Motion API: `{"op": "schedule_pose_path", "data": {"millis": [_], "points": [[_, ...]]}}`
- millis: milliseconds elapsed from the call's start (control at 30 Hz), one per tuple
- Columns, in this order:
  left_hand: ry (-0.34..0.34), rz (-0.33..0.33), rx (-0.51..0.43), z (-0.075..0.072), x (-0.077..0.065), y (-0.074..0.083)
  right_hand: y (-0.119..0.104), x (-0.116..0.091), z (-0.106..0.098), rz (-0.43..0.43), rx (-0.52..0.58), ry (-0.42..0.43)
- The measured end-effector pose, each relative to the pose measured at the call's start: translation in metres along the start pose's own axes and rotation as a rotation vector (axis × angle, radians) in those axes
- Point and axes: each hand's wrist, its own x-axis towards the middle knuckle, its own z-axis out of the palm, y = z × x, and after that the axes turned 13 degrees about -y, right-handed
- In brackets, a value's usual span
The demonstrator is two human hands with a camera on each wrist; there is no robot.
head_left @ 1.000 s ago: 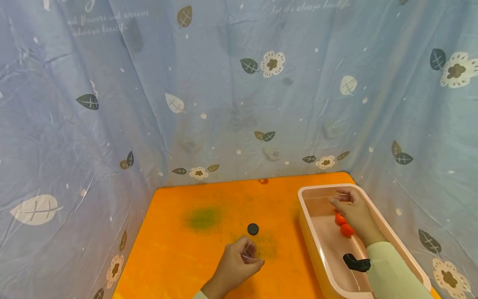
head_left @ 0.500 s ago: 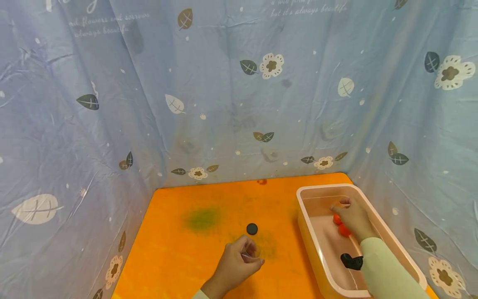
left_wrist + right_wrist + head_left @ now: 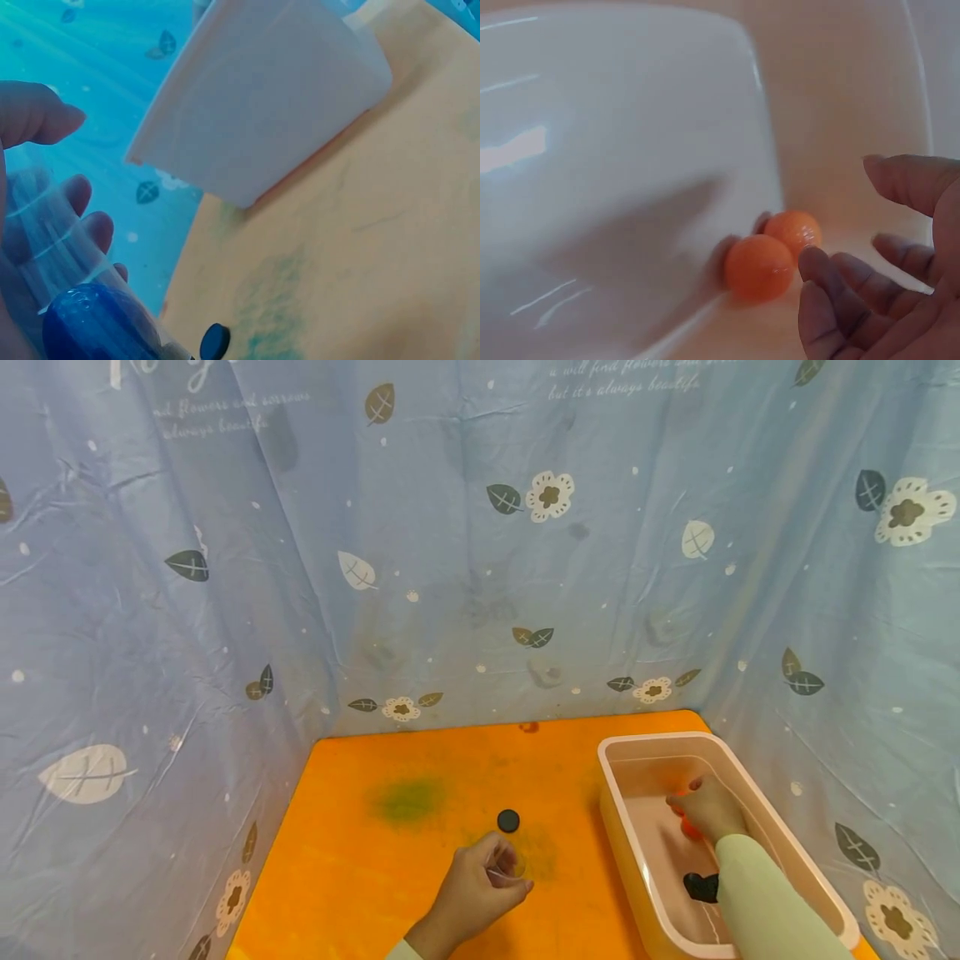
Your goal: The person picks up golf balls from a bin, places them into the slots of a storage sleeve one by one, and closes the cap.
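My left hand curls round a clear tube above the table. In the left wrist view a rounded blue thing shows inside the tube, near its lower end. A black round cap lies on the table just beyond that hand. My right hand is down inside the pale pink bin. Two orange balls rest side by side at the bin's end. The right fingers are spread and loosely bent close beside the balls, gripping neither; whether a fingertip touches one I cannot tell.
The bin stands along the right side of the orange table, its walls rising round my right hand. Patterned blue curtains enclose the table at the back and sides. A black bent object shows beside my right sleeve.
My right hand has lowered further into the bin towards the orange balls, covering more of them in the head view. The left hand holds the clear tube in nearly the same place.
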Motion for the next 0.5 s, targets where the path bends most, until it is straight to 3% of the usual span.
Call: {"op": "schedule_pose_path", "data": {"millis": [267,500], "points": [[0.007,0.001,0.011,-0.0012,0.0007,-0.0006,0.0066,0.0043,-0.0015,-0.025,-0.026,-0.020],[-0.003,-0.005,-0.004,-0.0021,-0.0001,-0.0014,0.0114,0.0053,0.0005,-0.042,-0.080,-0.092]]}}
